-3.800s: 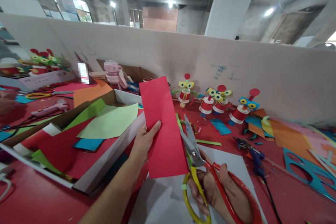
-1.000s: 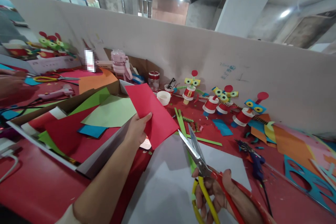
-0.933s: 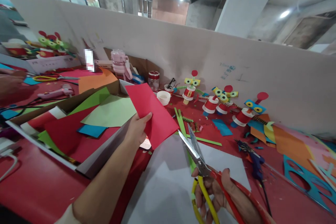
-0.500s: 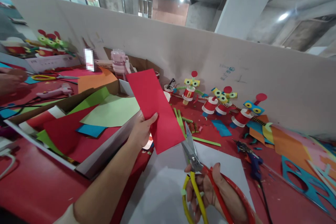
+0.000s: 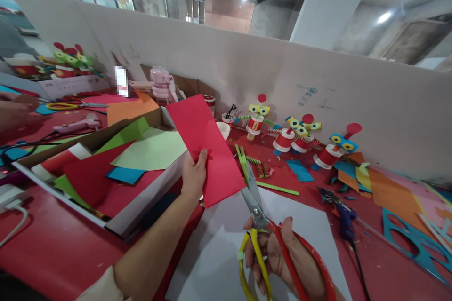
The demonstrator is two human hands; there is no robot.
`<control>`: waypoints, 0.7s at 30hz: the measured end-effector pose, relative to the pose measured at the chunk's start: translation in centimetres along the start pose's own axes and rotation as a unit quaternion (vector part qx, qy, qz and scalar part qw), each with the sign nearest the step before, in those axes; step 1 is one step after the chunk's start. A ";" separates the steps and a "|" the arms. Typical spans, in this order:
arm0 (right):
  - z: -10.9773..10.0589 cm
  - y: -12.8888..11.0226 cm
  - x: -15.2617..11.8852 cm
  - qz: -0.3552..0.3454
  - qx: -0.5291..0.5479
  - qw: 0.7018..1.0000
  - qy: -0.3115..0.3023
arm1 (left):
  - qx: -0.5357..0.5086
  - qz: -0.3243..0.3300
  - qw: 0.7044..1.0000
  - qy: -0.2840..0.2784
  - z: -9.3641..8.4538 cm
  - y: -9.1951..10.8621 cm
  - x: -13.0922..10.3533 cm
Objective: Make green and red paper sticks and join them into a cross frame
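Note:
My left hand (image 5: 195, 178) pinches a red paper rectangle (image 5: 206, 146) by its lower left edge and holds it tilted above the table. My right hand (image 5: 282, 258) grips scissors (image 5: 254, 207) with one yellow and one red handle loop. The blades point up and meet the paper's lower right edge. Under both hands lies a grey sheet (image 5: 226, 254) on the red table.
An open cardboard box (image 5: 116, 188) of coloured sheets sits at left. Paper-cup figures (image 5: 282, 137) line the white partition. A blue glue gun (image 5: 344, 214) with its cord lies at right, among coloured scraps (image 5: 395, 188). Another person's hand (image 5: 14, 113) shows at far left, beside scissors (image 5: 67, 105).
The scissors closed in from lower right and their blades now touch the paper's lower right edge. The paper was lowered flat, then tilted up again.

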State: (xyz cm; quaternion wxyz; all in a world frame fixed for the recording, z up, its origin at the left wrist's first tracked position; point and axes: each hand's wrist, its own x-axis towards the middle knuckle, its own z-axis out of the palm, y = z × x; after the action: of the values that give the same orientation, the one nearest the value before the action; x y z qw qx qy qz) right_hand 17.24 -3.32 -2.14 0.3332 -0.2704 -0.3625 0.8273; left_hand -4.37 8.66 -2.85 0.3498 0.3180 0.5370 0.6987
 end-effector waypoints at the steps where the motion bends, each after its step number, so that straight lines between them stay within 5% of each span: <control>1: -0.1 0.0 -0.1 0.000 0.001 1.000 -0.001 | -0.007 0.000 1.000 0.004 0.0 0.1 0.0; 15: -0.3 -1.1 -1.1 -0.007 -0.014 1.000 -0.010 | -0.014 0.003 1.000 0.003 -0.2 -0.3 0.4; 21: 0.1 -0.5 -0.7 -0.001 -0.012 1.000 0.001 | 0.007 0.020 0.998 -0.051 0.2 -0.6 -0.3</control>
State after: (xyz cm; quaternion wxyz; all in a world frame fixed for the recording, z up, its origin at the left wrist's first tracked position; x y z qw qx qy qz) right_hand 17.77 -3.60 -1.58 0.3314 -0.2750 -0.3727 0.8219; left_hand -3.99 8.63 -3.40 0.3604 0.3666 0.5170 0.6844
